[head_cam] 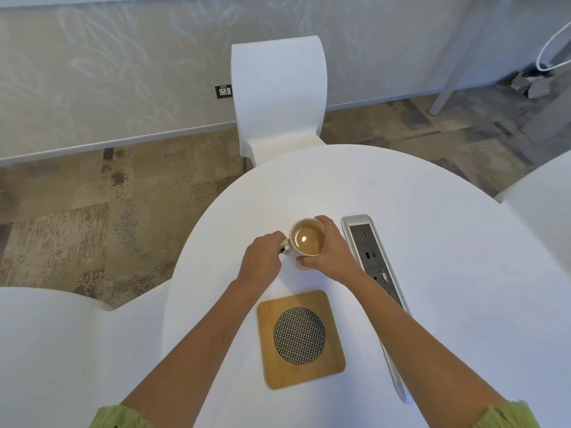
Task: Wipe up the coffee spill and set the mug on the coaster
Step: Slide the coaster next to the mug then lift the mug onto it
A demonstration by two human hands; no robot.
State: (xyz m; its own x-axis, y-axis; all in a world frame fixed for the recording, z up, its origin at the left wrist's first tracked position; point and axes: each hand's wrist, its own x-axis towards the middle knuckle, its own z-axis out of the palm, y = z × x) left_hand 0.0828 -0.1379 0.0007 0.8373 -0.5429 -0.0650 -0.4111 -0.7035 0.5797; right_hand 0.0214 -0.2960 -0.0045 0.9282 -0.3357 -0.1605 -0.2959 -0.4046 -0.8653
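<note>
Head view, looking down on one round white table with two bare hands on one mug. One cream mug, filled with light-brown coffee, stands on the tabletop between the hands. Left hand: fingers curled around the mug's single handle, which projects toward that hand. Right hand: wrapped around the opposite wall of the mug, fingers curved over the far side and thumb pressed against the near side. Both hands thus close on the mug; whether it is lifted clear of the table cannot be told. One square wooden coaster, with one round woven metal inset at its centre, lies nearer the person than the gripped mug, between the two forearms and apart from the mug. One silver socket strip is set in the table just beyond the right hand's outer side. Three white chairs show around the table; one chair stands beyond the mug. Two green sleeve cuffs appear at the bottom edge.
</note>
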